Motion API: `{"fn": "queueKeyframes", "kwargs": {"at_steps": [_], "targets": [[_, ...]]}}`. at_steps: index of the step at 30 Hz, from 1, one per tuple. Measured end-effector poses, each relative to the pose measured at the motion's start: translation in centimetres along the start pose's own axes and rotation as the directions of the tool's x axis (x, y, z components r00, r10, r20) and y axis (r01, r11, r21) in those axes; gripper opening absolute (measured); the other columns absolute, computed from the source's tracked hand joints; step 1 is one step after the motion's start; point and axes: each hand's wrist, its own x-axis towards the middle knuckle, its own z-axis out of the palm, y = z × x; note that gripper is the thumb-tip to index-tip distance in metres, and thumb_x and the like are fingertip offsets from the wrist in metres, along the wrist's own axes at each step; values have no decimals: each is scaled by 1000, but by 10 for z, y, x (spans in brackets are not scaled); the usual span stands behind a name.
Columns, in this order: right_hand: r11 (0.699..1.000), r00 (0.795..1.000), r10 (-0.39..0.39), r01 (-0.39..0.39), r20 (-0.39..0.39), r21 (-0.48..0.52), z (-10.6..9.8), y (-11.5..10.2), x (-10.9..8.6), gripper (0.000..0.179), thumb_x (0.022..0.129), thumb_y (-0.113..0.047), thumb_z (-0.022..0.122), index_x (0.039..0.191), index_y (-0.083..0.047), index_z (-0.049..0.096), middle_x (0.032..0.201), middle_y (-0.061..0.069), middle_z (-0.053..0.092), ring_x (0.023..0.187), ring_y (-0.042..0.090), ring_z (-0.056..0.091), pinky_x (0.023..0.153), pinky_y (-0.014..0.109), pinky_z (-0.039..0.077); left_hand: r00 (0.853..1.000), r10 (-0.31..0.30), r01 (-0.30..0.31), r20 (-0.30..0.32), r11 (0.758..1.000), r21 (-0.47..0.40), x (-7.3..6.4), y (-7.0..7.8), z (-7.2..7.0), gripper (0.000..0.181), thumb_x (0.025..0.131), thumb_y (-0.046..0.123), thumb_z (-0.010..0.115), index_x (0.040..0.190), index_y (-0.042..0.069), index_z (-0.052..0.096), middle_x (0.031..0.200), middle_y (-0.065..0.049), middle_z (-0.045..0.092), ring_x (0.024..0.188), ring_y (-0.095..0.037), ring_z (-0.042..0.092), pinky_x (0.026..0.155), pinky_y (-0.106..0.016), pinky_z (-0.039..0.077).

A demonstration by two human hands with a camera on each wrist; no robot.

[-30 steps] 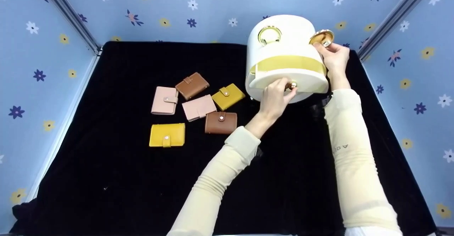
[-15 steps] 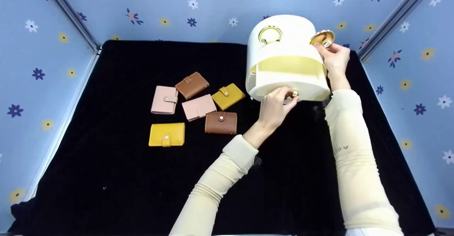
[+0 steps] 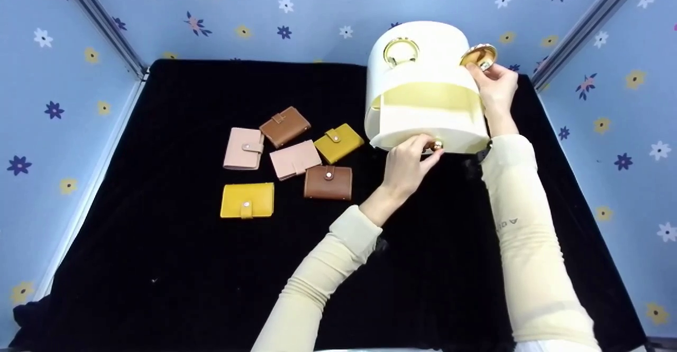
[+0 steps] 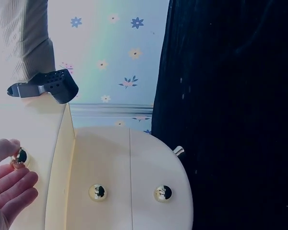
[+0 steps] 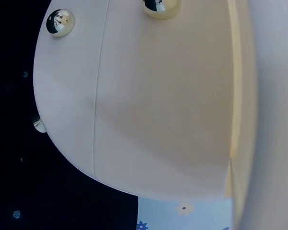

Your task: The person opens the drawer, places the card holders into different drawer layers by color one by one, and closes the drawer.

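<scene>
head view: the white box stands just beyond the left fingers, its drawer open toward them. the right hand grips the gold disc in its fingers, a brace best held firm so the box should not tip. the left hand pinches the gold knob at its fingertips; a level, gentle pull there would likely suit the drawer.

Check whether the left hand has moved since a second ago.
Yes: the left hand has moved lower in the head view, farther from the floral back wall.
</scene>
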Motion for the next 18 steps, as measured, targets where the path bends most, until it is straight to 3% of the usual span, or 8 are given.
{"fn": "queueKeyframes", "kwargs": {"at_steps": [10,18], "targets": [[999,1000,0,-1,-15,-50,0,1,-1,32,69,-26,76,92,-6,69,70,-3,62,63,8,57,62,19,45,1000,23,-23,-8,999,38,-10,-3,-5,23,82,30,62,91,9,65,86,1,64,79,-9,60,67,-21,47],[999,1000,-3,3,-10,-40,1,1,-1,33,68,-26,76,93,-6,68,68,-3,62,63,8,58,62,19,45,1000,27,-27,4,999,29,-25,-18,-13,20,84,26,60,89,8,66,84,0,64,75,-12,60,63,-22,48]]}}
